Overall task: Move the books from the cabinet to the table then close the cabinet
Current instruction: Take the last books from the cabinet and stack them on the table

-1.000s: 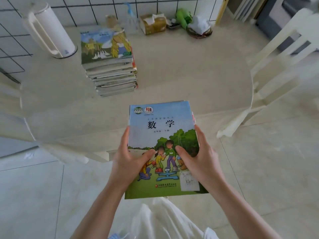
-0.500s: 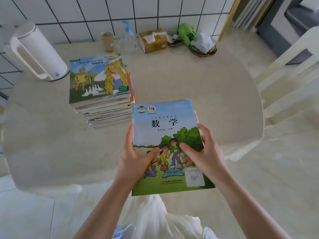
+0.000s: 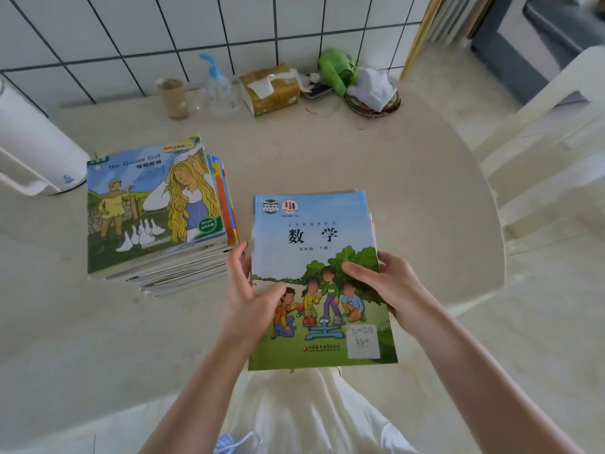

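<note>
Both hands hold a small stack of books topped by a blue and green maths textbook (image 3: 314,231) over the near part of the round cream table (image 3: 409,178). My left hand (image 3: 248,296) grips its left edge, thumb on the cover. My right hand (image 3: 386,283) grips the right edge, thumb on the cover too. To the left, a taller stack of books (image 3: 154,208) lies on the table, a "Goose Girl" cover on top. The held books sit just right of that stack. The cabinet is out of view.
A white jug (image 3: 29,149) stands at the table's left. Along the tiled wall are a brown cup (image 3: 173,98), a pump bottle (image 3: 218,90), a tissue box (image 3: 270,90), a green toy (image 3: 337,68) and a cloth in a basket (image 3: 373,90). A cream chair (image 3: 550,132) stands at the right.
The view has come closer to the table. The held books have moved forward from over the floor to over the tabletop, beside the stack. Both hands keep their grip.
</note>
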`<state>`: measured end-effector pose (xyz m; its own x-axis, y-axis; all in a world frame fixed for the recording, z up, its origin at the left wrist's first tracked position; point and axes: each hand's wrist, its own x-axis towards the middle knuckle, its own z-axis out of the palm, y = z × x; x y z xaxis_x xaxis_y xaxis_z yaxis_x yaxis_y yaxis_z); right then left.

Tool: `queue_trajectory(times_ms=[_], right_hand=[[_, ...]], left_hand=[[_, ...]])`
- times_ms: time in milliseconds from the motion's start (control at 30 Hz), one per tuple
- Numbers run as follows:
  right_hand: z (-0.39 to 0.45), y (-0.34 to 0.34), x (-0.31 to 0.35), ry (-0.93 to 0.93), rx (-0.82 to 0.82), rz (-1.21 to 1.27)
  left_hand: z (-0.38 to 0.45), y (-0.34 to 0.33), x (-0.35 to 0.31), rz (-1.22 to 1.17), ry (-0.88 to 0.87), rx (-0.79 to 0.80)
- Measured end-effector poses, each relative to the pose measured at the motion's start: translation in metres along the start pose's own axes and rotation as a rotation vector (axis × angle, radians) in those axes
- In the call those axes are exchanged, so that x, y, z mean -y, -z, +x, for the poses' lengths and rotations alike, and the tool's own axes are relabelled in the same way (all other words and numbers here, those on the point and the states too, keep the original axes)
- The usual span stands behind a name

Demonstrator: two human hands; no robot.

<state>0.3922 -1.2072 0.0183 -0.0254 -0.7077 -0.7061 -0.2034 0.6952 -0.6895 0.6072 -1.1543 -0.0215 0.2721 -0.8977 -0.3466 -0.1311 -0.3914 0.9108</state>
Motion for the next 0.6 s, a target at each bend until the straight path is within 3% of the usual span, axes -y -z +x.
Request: queue_trajectory(times_ms=[267, 467, 600], right_hand=[[0.064, 0.037, 0.026, -0.05, 0.187, -0.042], [0.098, 0.05, 0.044, 0.201, 0.286, -0.201], [0.108, 0.052, 0.046, 0.359, 0.242, -0.284]], left_hand=[[0.047, -0.024, -0.012, -0.031, 0.098, 0.106], [0.066, -0.042, -0.013, -0.144, 0.135, 0.028], [0.072, -0.043, -0.012, -0.085, 0.062, -0.046]])
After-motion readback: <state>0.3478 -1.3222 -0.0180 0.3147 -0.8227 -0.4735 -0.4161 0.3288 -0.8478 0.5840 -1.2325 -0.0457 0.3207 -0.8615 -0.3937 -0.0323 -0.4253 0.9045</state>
